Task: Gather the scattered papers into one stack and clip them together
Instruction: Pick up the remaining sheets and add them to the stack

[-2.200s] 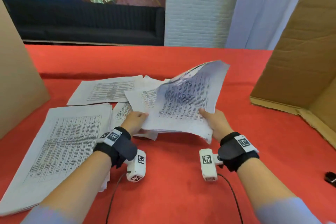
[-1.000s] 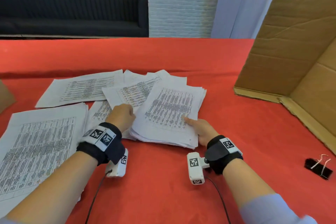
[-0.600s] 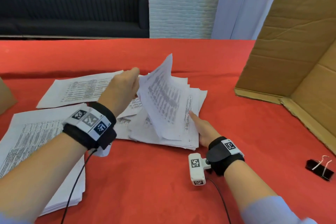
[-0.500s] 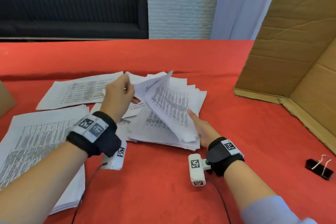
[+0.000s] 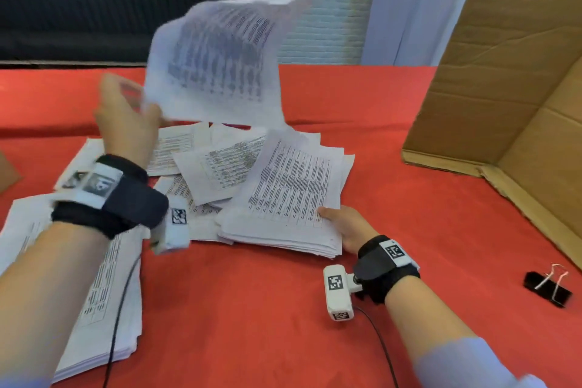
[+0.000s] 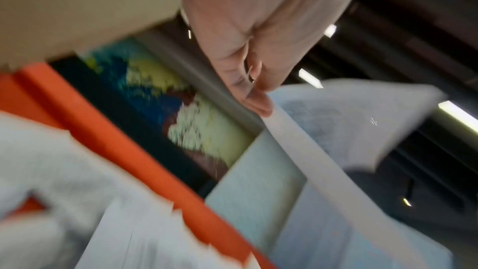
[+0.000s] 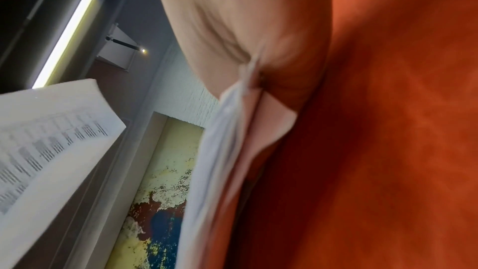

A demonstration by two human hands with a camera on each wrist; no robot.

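Left hand (image 5: pixel 126 123) pinches a raised sheet (image 5: pixel 217 57) above the table (image 5: pixel 252 309); right hand (image 5: pixel 349 227) grips the near corner of the stack (image 5: pixel 289 198). Binder clip (image 5: pixel 548 288) lies well right, apart

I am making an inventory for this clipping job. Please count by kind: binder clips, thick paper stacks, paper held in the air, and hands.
Binder clips: 1 (black binder clip)
Thick paper stacks: 2 (left stack, right stack)
Paper held in the air: 1 (lifted paper)
Hands: 2 (left hand, right hand)
Total: 6
Loose sheets between the stacks overlap too much to count.
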